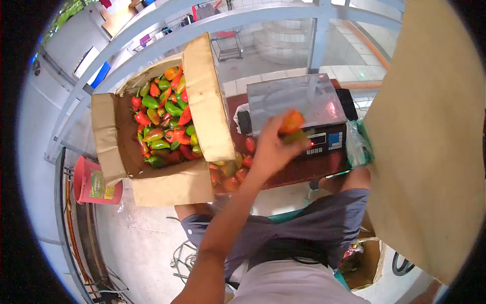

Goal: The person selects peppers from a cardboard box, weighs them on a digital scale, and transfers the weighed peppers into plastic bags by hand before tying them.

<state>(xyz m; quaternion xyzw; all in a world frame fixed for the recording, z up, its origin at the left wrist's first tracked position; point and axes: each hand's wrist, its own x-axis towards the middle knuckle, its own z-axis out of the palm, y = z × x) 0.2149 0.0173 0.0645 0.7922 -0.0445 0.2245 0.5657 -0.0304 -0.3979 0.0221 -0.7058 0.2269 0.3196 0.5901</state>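
Nearby, cardboard panel [430, 152]: one, looming on our right; our right hand is out of view, so we cannot tell its grip.
Left hand [271, 148]: one, its grip wrapped around an orange-red pepper [292, 121] above the scale's front edge; a greenish shape below, blurred, is probably a second.
Handful: we judge the step to be shifting peppers by hand; the next move calls for a steady grip, a chosen resting place and fingers off the buttons.
Loose peppers [231, 183]: at least six beside the box, some hidden under our forearm.
Scale [283, 99]: one, on one dark red table [283, 176]; whether our hand touches it, we cannot tell.
Box [205, 96]: one, left of the scale, heaped with dozens of red, orange and green peppers, too overlapped to count exactly.
Bucket [98, 185]: one, pink, below the box.
Railing [316, 45]: one, beyond everything.
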